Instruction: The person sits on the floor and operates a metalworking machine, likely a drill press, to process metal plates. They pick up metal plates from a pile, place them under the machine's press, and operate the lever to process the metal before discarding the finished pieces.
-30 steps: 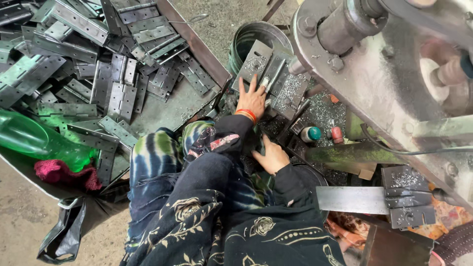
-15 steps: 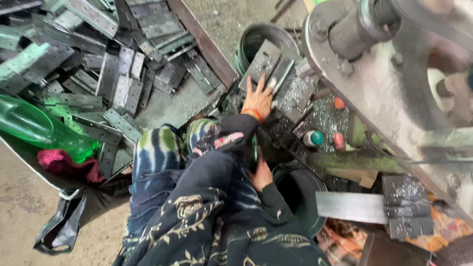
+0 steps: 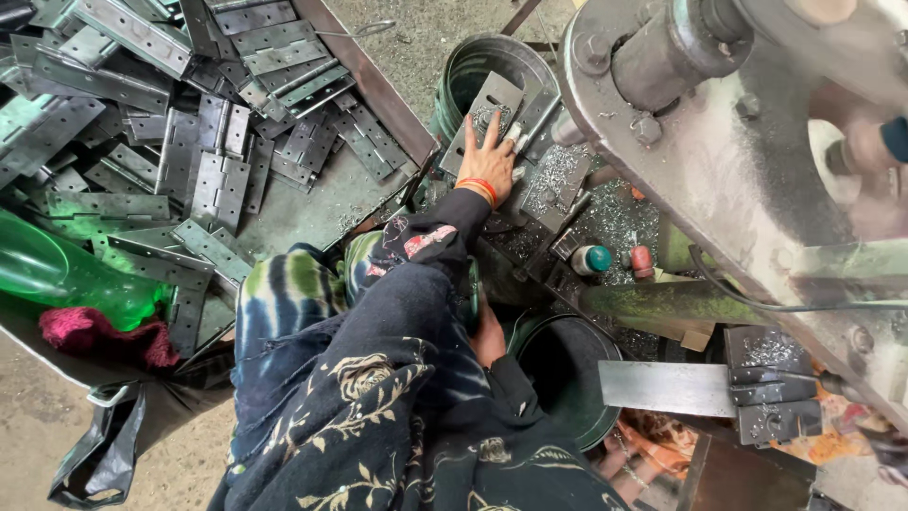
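The metal hinge plate (image 3: 492,112) is lying at the machine bed, just beside the green bucket (image 3: 478,68), and you are pressing your left hand (image 3: 488,163) flat on it, fingers spread wide and gripping nothing. Your right hand (image 3: 488,333) is sitting low beside the dark tub (image 3: 567,374), mostly hidden by your sleeve, so its fingers probably cannot be read. Loose hinges (image 3: 218,180) are filling the tray on your left.

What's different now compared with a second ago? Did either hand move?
The right hand has drawn back from the machine bed and dropped low beside the dark bucket, now mostly hidden behind the sleeve; whether it holds anything cannot be seen. The left hand stays pressed flat on the metal hinge plate by the machine. The pile of hinge plates in the tray and the green bottle lie unchanged.
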